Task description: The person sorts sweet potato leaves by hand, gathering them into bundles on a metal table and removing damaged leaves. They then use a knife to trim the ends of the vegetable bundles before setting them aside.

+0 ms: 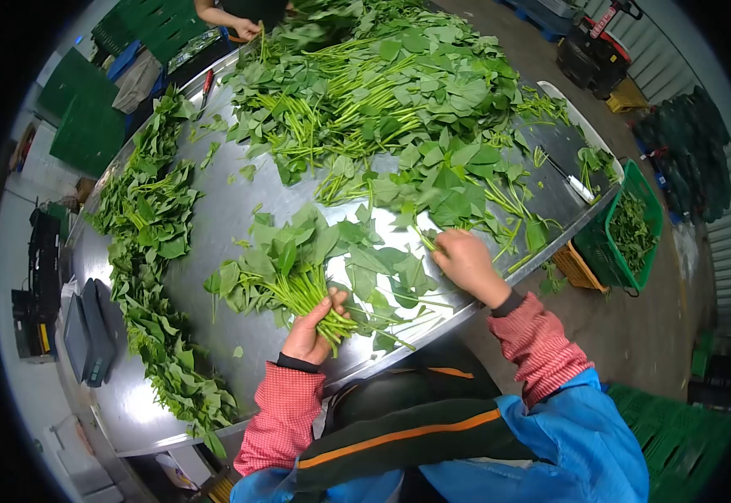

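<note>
My left hand [308,332] is wrapped round a bunch of leafy green stems [298,289]. The cut stem ends point toward me and the leaves spread away over the metal table [215,197]. To the right, my right hand [468,267] is closed, its fingertips pinching a green leafy stem [424,236] at the near edge of the pile. Loose leafy stems [382,285] lie on the table between both hands. Beyond them a large heap of leafy greens [382,92] covers the table's far part.
A row of greens [152,277] runs along the left side. A white-handled knife [579,186] lies near the right edge, a red-handled tool [207,84] at the far left. Green crates [646,220] stand at the right. Another person's hand [246,29] holds stems across the table.
</note>
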Tool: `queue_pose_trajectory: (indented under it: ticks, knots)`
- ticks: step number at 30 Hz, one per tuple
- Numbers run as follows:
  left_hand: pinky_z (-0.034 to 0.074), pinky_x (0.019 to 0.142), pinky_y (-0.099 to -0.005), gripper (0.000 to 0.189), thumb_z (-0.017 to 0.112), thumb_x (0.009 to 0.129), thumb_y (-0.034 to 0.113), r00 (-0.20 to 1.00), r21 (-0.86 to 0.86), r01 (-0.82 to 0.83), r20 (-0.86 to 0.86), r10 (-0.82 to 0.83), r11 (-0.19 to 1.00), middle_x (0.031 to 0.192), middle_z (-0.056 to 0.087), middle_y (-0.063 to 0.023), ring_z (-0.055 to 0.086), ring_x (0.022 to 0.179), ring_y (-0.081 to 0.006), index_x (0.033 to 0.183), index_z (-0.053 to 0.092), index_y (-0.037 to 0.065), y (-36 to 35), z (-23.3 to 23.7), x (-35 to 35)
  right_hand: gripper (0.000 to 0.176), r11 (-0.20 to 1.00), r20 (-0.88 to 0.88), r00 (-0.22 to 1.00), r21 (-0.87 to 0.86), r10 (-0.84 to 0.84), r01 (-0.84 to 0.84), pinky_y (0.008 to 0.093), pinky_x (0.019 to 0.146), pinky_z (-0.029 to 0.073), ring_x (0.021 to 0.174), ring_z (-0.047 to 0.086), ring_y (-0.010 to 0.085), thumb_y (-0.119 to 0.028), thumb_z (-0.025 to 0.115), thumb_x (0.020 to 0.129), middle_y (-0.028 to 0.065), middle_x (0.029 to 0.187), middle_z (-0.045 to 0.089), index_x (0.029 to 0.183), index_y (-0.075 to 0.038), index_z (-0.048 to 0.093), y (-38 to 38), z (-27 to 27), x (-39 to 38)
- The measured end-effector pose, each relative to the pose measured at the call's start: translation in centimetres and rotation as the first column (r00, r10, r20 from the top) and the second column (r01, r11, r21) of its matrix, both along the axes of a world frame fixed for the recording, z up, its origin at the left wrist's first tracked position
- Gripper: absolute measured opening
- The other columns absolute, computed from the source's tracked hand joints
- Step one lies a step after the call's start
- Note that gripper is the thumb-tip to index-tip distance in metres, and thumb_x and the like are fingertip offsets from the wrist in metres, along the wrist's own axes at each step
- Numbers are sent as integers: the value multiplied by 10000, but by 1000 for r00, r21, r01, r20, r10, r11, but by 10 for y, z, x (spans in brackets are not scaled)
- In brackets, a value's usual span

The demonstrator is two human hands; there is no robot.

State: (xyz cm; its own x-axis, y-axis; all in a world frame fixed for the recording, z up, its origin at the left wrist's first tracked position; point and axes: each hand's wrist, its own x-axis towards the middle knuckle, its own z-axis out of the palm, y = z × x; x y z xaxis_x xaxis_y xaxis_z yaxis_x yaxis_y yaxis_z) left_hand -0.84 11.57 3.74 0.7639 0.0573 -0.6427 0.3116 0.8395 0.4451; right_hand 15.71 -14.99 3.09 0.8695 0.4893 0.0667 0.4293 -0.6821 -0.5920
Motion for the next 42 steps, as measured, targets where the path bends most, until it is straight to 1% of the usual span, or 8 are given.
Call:
queue_pose_trajectory:
  ticks: [2,14,23,28,33,36,40,42]
  knots:
    - [525,786,-365,177,599,878,81,999,-56,5,36,-3,998,973,637,-120,599,776,-176,1035,543,21,5,-1,-2,216,862,-540,842,438,25,255,271,551,416,586,511,117,-209,680,784,53,660,568,774,-12,590,1,16,2]
    - [519,750,-293,206,611,827,-48,983,241,-3,181,-42,971,956,622,-77,620,852,-169,1009,542,18,-62,16,34,133,869,-531,826,482,191,109,362,568,468,649,600,326,-120,611,810,162,836,591,873,-3,619,72,41,-54]
    - [519,681,-308,166,581,832,-47,985,293,-169,69,156,941,869,596,-83,612,763,-198,959,511,32,-74,22,41,144,887,34,967,392,253,-246,406,608,463,700,571,344,-162,579,853,151,770,550,849,-20,553,49,46,-63]
    - [526,723,-362,95,530,853,-33,963,223,-249,159,217,942,820,586,-113,606,754,-238,935,502,7,-37,3,49,269,951,-435,857,-5,276,-309,454,658,483,761,620,359,-315,552,865,171,807,630,1002,-89,601,-17,41,-18]
    - [520,774,-364,156,548,858,-7,1000,126,15,-25,-12,992,823,586,-96,595,776,-221,1010,547,-42,-50,-1,52,182,883,365,899,-302,-241,360,450,654,492,749,614,369,-162,623,767,193,770,617,886,-26,609,-106,-4,90]
    - [523,792,-373,184,582,853,9,999,2,43,-11,-43,999,831,585,-84,590,756,-181,1033,555,-24,-60,3,55,188,867,260,964,-464,-61,180,403,626,495,712,624,300,-164,652,770,116,699,610,850,-1,603,-135,-33,115]
    - [523,790,-368,206,595,843,4,995,82,-84,58,79,993,864,587,-77,589,754,-179,1044,553,10,-64,17,62,170,802,-782,621,406,57,438,225,463,416,583,524,69,-171,642,845,-10,658,538,803,-14,590,-123,38,111]
    - [525,791,-369,206,597,841,3,991,118,-99,101,87,988,875,592,-83,591,763,-181,1040,546,14,-77,33,72,152,793,-736,677,405,-12,455,210,433,394,539,498,57,-156,632,852,-8,654,542,799,-21,587,-118,19,103]
